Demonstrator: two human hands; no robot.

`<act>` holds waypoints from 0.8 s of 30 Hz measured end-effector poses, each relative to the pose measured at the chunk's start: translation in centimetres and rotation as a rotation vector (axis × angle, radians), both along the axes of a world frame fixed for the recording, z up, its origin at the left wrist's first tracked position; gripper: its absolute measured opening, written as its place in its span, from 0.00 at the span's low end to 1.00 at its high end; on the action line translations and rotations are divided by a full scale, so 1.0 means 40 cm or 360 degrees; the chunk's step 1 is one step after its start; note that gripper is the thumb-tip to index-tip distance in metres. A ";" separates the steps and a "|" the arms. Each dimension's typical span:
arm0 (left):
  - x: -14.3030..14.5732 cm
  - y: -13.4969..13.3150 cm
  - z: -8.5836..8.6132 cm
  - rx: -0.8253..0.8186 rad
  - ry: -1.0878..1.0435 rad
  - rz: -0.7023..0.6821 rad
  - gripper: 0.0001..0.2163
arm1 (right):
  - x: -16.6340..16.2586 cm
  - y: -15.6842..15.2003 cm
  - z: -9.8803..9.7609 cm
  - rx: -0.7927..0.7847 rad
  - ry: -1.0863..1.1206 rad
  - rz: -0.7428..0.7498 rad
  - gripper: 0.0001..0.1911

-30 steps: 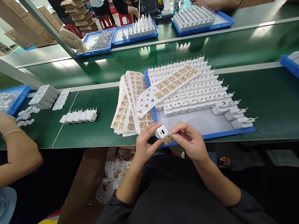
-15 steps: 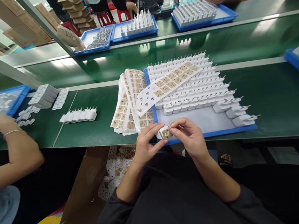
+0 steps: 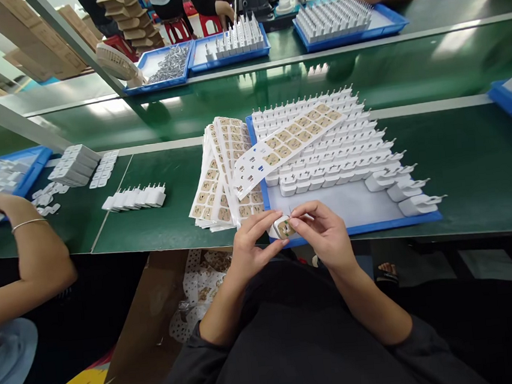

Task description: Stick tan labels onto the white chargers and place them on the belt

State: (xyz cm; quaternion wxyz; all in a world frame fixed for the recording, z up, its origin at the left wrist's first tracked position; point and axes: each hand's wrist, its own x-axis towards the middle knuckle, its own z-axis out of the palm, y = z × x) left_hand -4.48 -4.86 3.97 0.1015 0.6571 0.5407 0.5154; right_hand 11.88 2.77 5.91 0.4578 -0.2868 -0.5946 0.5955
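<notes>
Near the front edge of the blue tray, my left hand (image 3: 255,243) grips a white plug charger (image 3: 273,231) between thumb and fingers. A tan sticker (image 3: 285,229) with cut-outs covers the charger's face toward me. My right hand (image 3: 326,233) is closed in a pinch at the right edge of that sticker; its fingertips hide the exact contact. Rows of white chargers (image 3: 329,155), pins up, fill the back of the blue tray (image 3: 354,229). Across them and the tray's left rim lies a partly used sticker sheet (image 3: 294,140).
A stack of sticker sheets (image 3: 218,177) lies left of the tray. Farther left stand a row of chargers (image 3: 135,198) and a co-worker's arm (image 3: 39,249). A cardboard box (image 3: 137,324) with used backing sheets sits below the bench. More blue trays (image 3: 352,36) line the far side.
My hands hold almost the same pose, with the charger and sticker barely shifted. The co-worker's hand at left has moved slightly, showing white pieces beneath it.
</notes>
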 end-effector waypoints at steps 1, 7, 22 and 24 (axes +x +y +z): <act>0.000 0.000 0.000 0.0003 0.0005 -0.0003 0.22 | -0.001 -0.001 -0.002 0.0014 -0.0017 -0.0005 0.03; -0.002 -0.003 -0.004 -0.0024 0.0029 0.0017 0.22 | -0.007 -0.004 -0.001 0.0105 -0.0097 -0.0046 0.04; -0.014 -0.003 -0.001 0.0028 0.0055 0.0048 0.22 | -0.029 -0.007 0.008 0.0434 -0.0367 -0.0160 0.02; -0.014 -0.003 -0.004 0.0045 0.0049 0.0056 0.22 | -0.033 -0.008 0.011 0.0613 -0.0453 -0.0240 0.02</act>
